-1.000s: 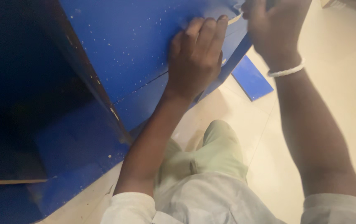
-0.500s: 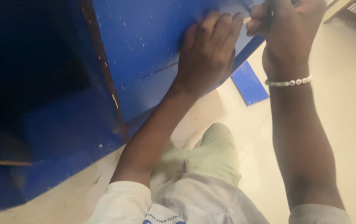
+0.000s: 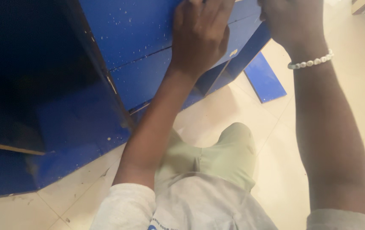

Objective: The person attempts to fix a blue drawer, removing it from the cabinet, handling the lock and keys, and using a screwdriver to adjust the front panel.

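My left hand (image 3: 199,38) lies flat, fingers together, on the speckled blue panel (image 3: 135,38) of a blue wooden cabinet, near a seam between two boards. Beside the panel's right edge at the top of the view is my right hand (image 3: 291,23), with a white bead bracelet (image 3: 311,63) on its wrist. Its fingers curl upward and are cut off by the frame edge, so whatever they hold is hidden.
The cabinet's dark open inside (image 3: 25,76) fills the left. A loose blue board (image 3: 265,79) lies on the pale tiled floor (image 3: 242,106) to the right. My knee in light green trousers (image 3: 229,149) is bent below the hands.
The view has shifted so both hands sit higher and further right in frame. The thin pale object seen in my right hand earlier has gone out of view. My left hand stays on the panel.
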